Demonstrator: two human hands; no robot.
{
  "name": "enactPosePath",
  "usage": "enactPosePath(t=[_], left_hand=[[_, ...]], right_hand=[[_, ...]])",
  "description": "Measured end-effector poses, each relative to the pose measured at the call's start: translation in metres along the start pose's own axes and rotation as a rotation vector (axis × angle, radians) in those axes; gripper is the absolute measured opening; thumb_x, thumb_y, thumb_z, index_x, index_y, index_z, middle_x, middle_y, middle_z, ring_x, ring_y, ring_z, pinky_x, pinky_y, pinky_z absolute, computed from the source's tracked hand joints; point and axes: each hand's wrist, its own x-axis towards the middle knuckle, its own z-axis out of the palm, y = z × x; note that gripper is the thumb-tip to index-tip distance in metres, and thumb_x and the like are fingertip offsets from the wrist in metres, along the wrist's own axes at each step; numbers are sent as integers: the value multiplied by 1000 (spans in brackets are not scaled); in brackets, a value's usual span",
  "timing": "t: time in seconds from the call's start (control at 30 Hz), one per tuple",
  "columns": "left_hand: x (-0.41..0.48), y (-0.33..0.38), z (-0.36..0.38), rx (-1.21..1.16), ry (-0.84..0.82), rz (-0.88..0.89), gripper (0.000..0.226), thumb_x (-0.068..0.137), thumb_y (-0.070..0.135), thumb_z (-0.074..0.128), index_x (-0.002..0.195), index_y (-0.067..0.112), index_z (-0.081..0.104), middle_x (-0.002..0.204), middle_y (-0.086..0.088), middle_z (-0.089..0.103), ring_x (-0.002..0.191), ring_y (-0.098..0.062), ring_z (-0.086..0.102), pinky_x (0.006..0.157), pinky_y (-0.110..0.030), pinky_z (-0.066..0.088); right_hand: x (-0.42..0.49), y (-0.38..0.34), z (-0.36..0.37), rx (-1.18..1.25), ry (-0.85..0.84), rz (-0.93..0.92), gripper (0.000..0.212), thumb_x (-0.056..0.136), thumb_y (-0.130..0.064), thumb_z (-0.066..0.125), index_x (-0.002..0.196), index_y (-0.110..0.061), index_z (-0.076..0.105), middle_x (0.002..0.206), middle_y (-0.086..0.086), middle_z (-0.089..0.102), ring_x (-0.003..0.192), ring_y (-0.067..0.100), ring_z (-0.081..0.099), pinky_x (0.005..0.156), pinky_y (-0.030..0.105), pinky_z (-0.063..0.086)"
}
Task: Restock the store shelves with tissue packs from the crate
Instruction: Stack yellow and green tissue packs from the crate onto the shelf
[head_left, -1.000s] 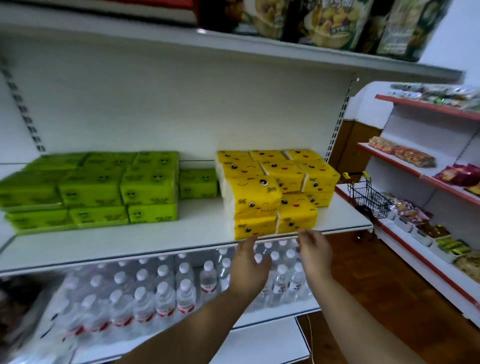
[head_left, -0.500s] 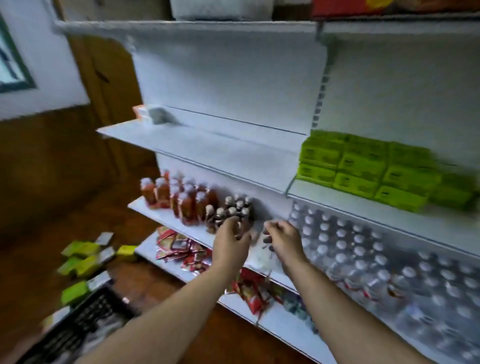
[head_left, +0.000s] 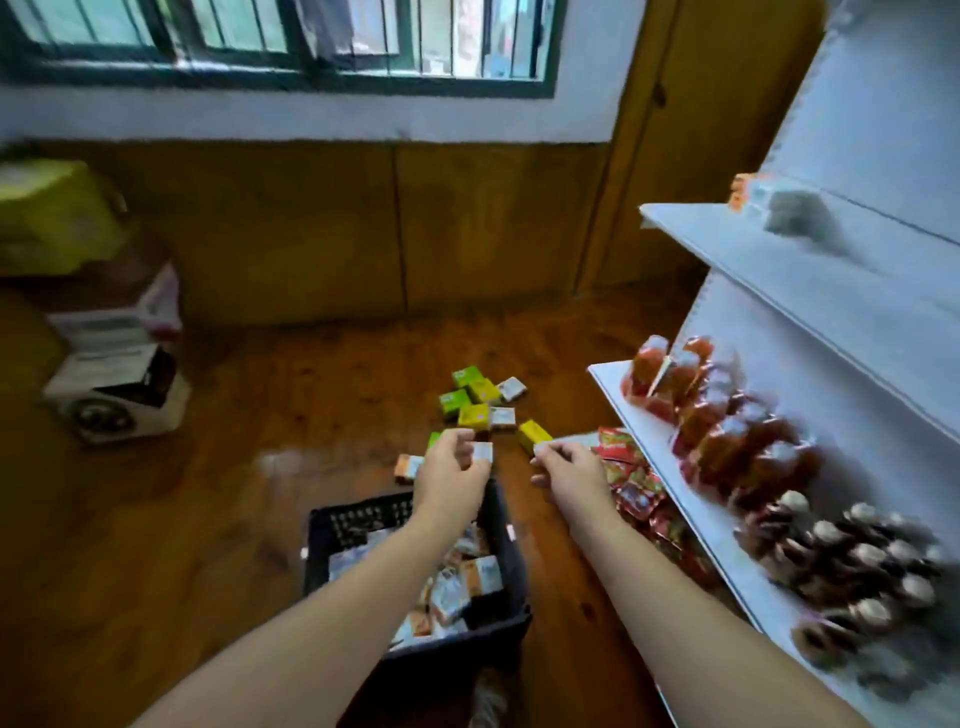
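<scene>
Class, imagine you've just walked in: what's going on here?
A person stands over a dark crate of tissue packs on the wooden floor, both arms stretched out above it. The left hand and right hand seem empty. Loose packs lie scattered beyond; shelves stand to the right.

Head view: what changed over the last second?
The view swung left and down, off the tissue shelf, now out of view, to the crate on the floor and the loose packs beyond it. The left hand and right hand left that shelf's edge and now reach out near the crate's far end. Unchanged: both hands loosely curled, no grip on anything, as far as shows.
</scene>
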Motion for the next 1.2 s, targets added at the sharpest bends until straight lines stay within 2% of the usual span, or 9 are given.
enactPosePath(t=[0.1,0.27,0.4,0.57,0.7,0.87,1.0,1.1,1.2], left_hand=[[51,-27,-19,50,81,-134,24,91,17,54,115,17,56,101,4,58,92,-15,53,78,-27,43],[114,-76,-40,47,152,-358,21,92,16,52,112,18,57,103,1,59,80,-19,54,67,-28,43],[146,-135,-50,33,169,-476,15,92,15,53,104,22,55,97,3,60,85,-13,56,71,-29,45],[167,-258,-43,38,120,-658,16,90,11,58,105,15,61,97,0,62,94,-16,57,80,-25,41],[175,-380,-26,74,68,-839,22,89,10,60,110,9,61,100,-3,61,101,-21,58,87,-28,43],[185,-521,-10,224,42,-1069,49,89,18,59,134,5,46,133,-15,53,122,-32,49,100,-37,39],[194,-598,1,275,130,-1221,43,87,15,58,125,-2,49,128,-24,54,117,-37,51,95,-37,40],[193,-638,12,283,215,-1273,43,83,8,55,124,-5,48,129,-26,51,119,-39,49,100,-39,40],[184,-657,19,271,274,-1282,47,83,9,54,128,-4,46,131,-26,49,122,-39,45,102,-39,38]], right_hand=[[55,5,45,-21,-104,74,21,92,-14,54,72,-19,56,77,4,59,58,12,54,53,22,38],[130,22,98,-123,-238,190,20,92,-13,53,72,-17,56,77,3,58,58,10,53,47,18,36],[171,62,145,-238,-305,285,20,92,-18,54,72,-19,58,82,5,61,61,13,54,54,25,39],[195,172,198,-393,-393,424,20,94,-19,52,74,-18,58,80,3,61,66,13,56,58,28,41],[206,292,224,-528,-421,558,19,91,-19,54,73,-19,58,82,5,62,80,23,60,69,36,44],[202,424,269,-644,-495,668,8,90,-22,57,85,-16,59,91,1,60,91,23,59,78,31,44],[186,501,337,-534,-600,740,8,90,-18,58,97,-16,61,96,2,60,97,24,60,89,30,45],[173,537,389,-411,-641,804,28,91,-15,56,118,-9,60,106,4,59,95,15,52,84,27,41],[167,556,426,-342,-697,891,36,94,-18,49,129,-13,53,109,5,56,98,19,52,76,25,43]])
